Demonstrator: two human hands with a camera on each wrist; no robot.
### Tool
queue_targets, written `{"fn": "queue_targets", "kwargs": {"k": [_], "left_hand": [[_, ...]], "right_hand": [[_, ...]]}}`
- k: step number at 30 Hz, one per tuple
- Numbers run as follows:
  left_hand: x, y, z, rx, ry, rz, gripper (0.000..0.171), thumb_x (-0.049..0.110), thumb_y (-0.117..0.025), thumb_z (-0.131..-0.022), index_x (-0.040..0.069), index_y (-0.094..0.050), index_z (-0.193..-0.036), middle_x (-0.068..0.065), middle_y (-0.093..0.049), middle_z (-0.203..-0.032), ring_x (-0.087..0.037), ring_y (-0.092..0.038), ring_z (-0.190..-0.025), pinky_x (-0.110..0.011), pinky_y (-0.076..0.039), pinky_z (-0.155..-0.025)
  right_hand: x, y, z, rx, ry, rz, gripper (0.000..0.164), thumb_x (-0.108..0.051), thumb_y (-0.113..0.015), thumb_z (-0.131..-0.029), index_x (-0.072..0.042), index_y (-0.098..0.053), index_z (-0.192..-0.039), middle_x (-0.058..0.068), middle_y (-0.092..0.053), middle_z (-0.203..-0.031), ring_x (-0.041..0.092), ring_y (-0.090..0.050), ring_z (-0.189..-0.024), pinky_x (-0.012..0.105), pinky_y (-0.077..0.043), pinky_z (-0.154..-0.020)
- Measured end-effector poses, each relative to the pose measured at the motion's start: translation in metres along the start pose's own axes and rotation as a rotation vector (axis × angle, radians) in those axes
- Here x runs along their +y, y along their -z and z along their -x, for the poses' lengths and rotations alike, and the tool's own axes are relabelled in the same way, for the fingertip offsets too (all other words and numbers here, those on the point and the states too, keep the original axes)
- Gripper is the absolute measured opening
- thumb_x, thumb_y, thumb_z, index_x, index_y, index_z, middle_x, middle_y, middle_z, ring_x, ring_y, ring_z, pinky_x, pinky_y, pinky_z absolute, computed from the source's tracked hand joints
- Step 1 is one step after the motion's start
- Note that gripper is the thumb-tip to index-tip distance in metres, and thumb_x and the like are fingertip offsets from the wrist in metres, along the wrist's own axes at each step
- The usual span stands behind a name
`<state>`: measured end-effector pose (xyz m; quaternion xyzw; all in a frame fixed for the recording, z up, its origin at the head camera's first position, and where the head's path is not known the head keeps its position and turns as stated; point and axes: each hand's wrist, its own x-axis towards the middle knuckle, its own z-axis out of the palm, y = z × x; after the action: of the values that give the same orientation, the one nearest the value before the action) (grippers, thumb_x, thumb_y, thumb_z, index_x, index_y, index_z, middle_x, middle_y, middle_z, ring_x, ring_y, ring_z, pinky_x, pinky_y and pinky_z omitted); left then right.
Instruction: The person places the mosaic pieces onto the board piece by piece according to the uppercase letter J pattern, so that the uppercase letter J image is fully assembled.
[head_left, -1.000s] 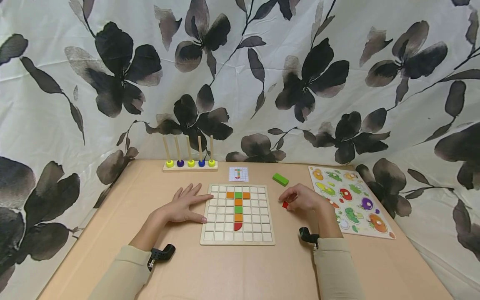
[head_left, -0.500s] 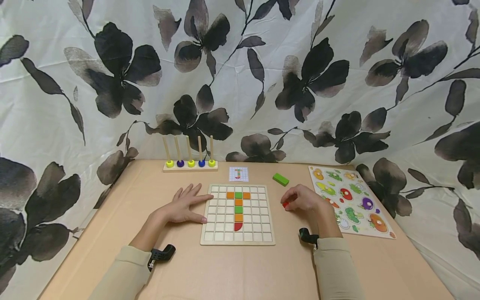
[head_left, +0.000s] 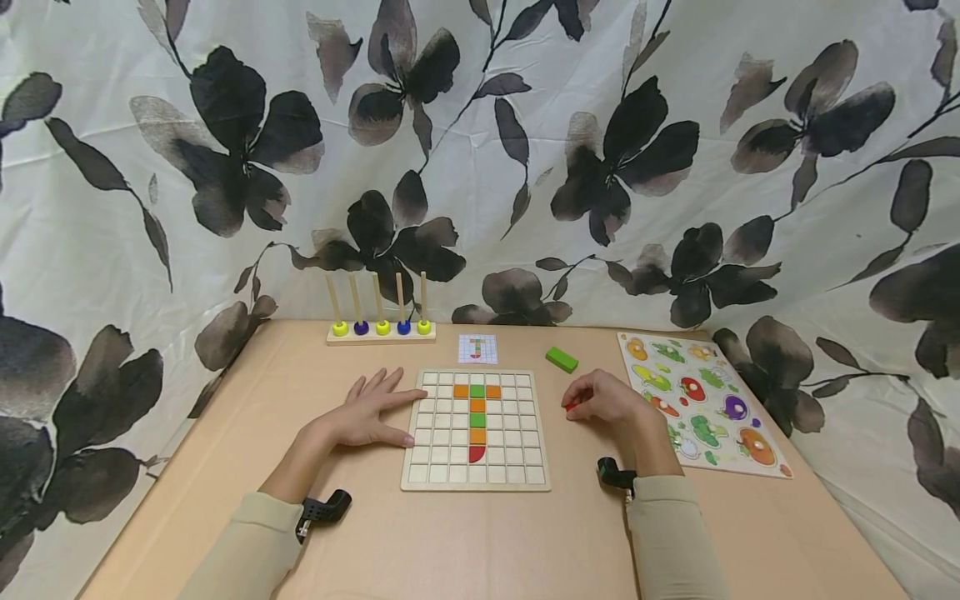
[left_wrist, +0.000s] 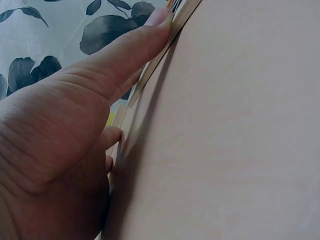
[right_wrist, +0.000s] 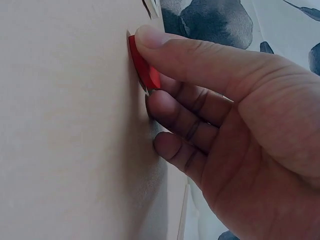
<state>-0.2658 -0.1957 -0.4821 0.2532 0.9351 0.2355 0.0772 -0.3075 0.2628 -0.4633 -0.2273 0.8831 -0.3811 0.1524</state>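
A wooden grid board (head_left: pixel 442 477) lies flat in the middle of the table. Orange and green square tiles (head_left: pixel 477 406) form a T shape on it, with a red rounded tile (head_left: pixel 476 453) at the foot. My left hand (head_left: pixel 367 413) is spread on the table, index fingertip and thumb at the board's left edge; the left wrist view has the thumb (left_wrist: pixel 135 45) against that edge. Right of the board, my right hand (head_left: pixel 606 398) pinches a small red tile (right_wrist: pixel 143 64) between thumb and fingers, close over the table. Most of this tile is hidden in the head view.
Behind the board lies a small pattern card (head_left: pixel 477 349). A green block (head_left: pixel 561 359) rests beyond my right hand. A peg stand (head_left: pixel 381 332) with coloured beads is at the back left, and a vegetable picture board (head_left: pixel 705 400) lies at the right. A floral cloth (head_left: pixel 510 200) hangs behind.
My right hand has shifted slightly right, and the red tile has turned in its fingers so less of it shows. The left hand and the board have stayed still.
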Motion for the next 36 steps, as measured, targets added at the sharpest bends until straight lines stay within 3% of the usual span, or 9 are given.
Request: {"fn": "queue_targets", "kwargs": {"k": [7,12,20,29,36], "left_hand": [[0.002,0.0,0.001,-0.01,0.007,0.005,0.081,0.069,-0.069,-0.071,0.041,-0.043,-0.142,-0.015,-0.008,-0.16,-0.042,0.003,-0.145,-0.063,0.007,-0.11],[0.002,0.0,0.001,-0.009,0.007,0.001,0.082,0.069,-0.069,-0.071,0.041,-0.043,-0.143,-0.015,-0.009,-0.16,-0.042,0.003,-0.145,-0.064,0.007,-0.11],[0.001,-0.002,0.001,-0.007,0.005,0.0,0.082,0.069,-0.069,-0.071,0.041,-0.043,-0.143,-0.015,-0.009,-0.16,-0.042,0.003,-0.145,-0.064,0.006,-0.11],[0.0,-0.002,-0.001,0.002,-0.001,-0.002,0.081,0.068,-0.07,-0.07,0.04,-0.044,-0.142,-0.017,-0.01,-0.16,-0.045,0.002,-0.144,-0.066,0.005,-0.108],[0.002,0.0,0.0,0.001,0.004,0.0,0.081,0.069,-0.069,-0.07,0.043,-0.043,-0.142,-0.016,-0.01,-0.16,-0.043,0.002,-0.145,-0.064,0.006,-0.11]], "right_hand": [[-0.001,0.001,0.002,-0.021,0.009,-0.028,0.017,-0.003,-0.079,-0.076,0.0,-0.071,-0.091,0.011,-0.069,-0.08,0.018,-0.057,-0.069,0.023,-0.048,-0.059],[-0.002,0.003,0.003,-0.079,0.019,-0.019,0.013,0.002,-0.074,-0.079,0.0,-0.07,-0.092,0.01,-0.068,-0.08,0.017,-0.058,-0.071,0.022,-0.049,-0.063],[-0.013,0.002,0.003,-0.134,-0.005,-0.027,0.009,-0.001,-0.069,-0.085,-0.002,-0.072,-0.094,0.009,-0.069,-0.081,0.015,-0.056,-0.067,0.029,-0.05,-0.063],[-0.023,-0.002,-0.006,-0.077,0.036,-0.069,0.006,-0.001,-0.068,-0.086,-0.001,-0.067,-0.092,0.016,-0.067,-0.078,0.022,-0.057,-0.067,0.027,-0.048,-0.06],[-0.036,-0.009,-0.014,-0.033,0.061,-0.028,0.009,-0.006,-0.072,-0.084,-0.01,-0.068,-0.091,0.006,-0.066,-0.082,0.019,-0.058,-0.074,0.027,-0.048,-0.065]]}}
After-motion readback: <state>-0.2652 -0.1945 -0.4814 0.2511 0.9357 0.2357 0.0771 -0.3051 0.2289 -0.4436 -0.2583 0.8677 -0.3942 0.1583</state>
